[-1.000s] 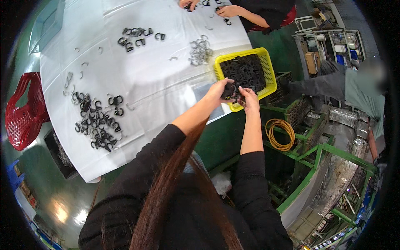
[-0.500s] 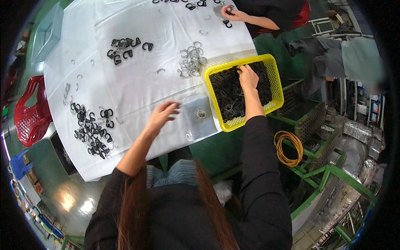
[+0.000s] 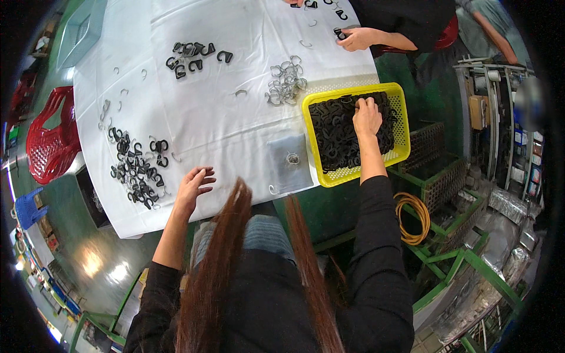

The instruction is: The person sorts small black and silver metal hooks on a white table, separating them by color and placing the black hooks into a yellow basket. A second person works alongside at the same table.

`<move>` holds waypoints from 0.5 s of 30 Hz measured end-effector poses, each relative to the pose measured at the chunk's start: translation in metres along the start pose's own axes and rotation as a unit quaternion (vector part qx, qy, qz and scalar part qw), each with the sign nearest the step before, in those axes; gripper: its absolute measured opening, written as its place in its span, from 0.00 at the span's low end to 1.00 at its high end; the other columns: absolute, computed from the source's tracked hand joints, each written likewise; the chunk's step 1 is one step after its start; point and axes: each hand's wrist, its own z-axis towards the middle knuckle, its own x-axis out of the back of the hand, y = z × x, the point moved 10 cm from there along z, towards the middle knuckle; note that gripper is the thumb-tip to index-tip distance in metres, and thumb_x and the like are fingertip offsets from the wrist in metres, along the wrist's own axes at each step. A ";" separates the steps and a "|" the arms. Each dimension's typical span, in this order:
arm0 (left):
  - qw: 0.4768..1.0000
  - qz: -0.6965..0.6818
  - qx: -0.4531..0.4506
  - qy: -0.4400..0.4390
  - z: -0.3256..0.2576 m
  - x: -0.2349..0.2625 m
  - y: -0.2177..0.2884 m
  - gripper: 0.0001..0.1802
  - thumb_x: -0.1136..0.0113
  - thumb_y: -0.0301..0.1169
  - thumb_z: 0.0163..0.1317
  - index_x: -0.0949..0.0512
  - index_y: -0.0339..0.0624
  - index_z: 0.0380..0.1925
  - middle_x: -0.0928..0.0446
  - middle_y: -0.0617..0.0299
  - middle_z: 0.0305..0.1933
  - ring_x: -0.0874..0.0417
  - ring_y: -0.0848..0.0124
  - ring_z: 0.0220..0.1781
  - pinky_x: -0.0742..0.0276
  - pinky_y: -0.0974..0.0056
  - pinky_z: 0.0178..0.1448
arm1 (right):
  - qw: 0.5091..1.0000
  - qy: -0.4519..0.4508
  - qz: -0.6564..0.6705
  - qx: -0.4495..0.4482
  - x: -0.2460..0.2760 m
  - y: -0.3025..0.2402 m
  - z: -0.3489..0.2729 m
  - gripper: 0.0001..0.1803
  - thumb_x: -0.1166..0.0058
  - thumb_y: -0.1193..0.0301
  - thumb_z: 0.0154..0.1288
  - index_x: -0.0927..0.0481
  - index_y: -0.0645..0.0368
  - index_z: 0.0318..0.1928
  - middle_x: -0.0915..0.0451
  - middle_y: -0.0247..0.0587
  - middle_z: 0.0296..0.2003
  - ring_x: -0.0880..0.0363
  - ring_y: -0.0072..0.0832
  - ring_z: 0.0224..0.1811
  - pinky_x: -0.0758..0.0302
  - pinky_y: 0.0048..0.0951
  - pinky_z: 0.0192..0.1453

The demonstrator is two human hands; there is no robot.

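Overhead, the right hand (image 3: 367,116) reached into the yellow basket (image 3: 400,154) and rested on the black clips (image 3: 336,134) heaped inside — whether its fingers were clenched on any of them could not be told. The left hand (image 3: 193,187) hung over the white cloth (image 3: 235,135), fingers spread and grasping nothing, just beside a loose pile of black clips (image 3: 134,170) near the table's front edge. A small clear bag (image 3: 289,161) lay between the hands. Another person's hand (image 3: 356,37) worked at the far side — a red plastic chair (image 3: 52,139) stood to the left.
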 end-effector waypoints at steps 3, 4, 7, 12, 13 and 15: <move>1.000 0.001 0.001 0.017 -0.010 0.006 -0.003 0.17 0.52 0.38 0.67 0.26 0.41 0.49 0.23 0.59 0.49 0.21 0.68 0.49 0.25 0.62 0.48 | 0.999 -0.018 0.036 0.032 -0.016 -0.011 0.003 0.09 0.53 0.68 0.64 0.21 0.48 0.42 0.26 0.34 0.41 0.24 0.35 0.45 0.27 0.41 0.44; 1.000 0.000 0.002 0.022 -0.014 0.008 -0.004 0.17 0.52 0.38 0.67 0.26 0.42 0.49 0.23 0.59 0.49 0.21 0.68 0.49 0.25 0.62 0.48 | 0.999 -0.030 0.022 0.032 -0.022 -0.013 0.006 0.10 0.54 0.68 0.65 0.21 0.48 0.43 0.26 0.35 0.42 0.24 0.35 0.45 0.27 0.41 0.45; 0.999 -0.004 0.002 0.045 -0.023 0.020 -0.008 0.16 0.52 0.38 0.67 0.25 0.43 0.49 0.23 0.59 0.49 0.21 0.68 0.48 0.26 0.63 0.47 | 0.998 -0.043 -0.012 0.034 -0.022 -0.016 0.011 0.12 0.58 0.69 0.64 0.21 0.48 0.43 0.25 0.36 0.41 0.24 0.35 0.46 0.26 0.40 0.46; 0.992 0.032 -0.009 0.118 -0.026 0.069 -0.029 0.17 0.52 0.39 0.66 0.24 0.43 0.48 0.23 0.61 0.47 0.21 0.72 0.45 0.26 0.65 0.44 | 0.992 0.068 0.095 -0.036 0.046 -0.023 -0.002 0.08 0.50 0.68 0.60 0.19 0.53 0.37 0.25 0.41 0.40 0.25 0.40 0.45 0.26 0.40 0.45; 0.986 0.044 -0.029 0.159 -0.024 0.086 -0.033 0.16 0.50 0.39 0.64 0.23 0.42 0.46 0.21 0.61 0.44 0.21 0.73 0.42 0.26 0.66 0.43 | 0.976 0.127 0.176 -0.017 0.065 -0.041 -0.008 0.08 0.48 0.68 0.60 0.19 0.54 0.36 0.24 0.42 0.40 0.24 0.40 0.43 0.26 0.40 0.44; 0.962 0.100 -0.059 0.245 -0.023 0.129 -0.037 0.16 0.46 0.38 0.60 0.21 0.40 0.42 0.19 0.60 0.38 0.20 0.72 0.38 0.25 0.67 0.41 | 0.957 0.095 0.275 0.014 0.071 -0.096 -0.019 0.08 0.47 0.67 0.60 0.18 0.55 0.37 0.22 0.39 0.37 0.22 0.39 0.39 0.26 0.37 0.42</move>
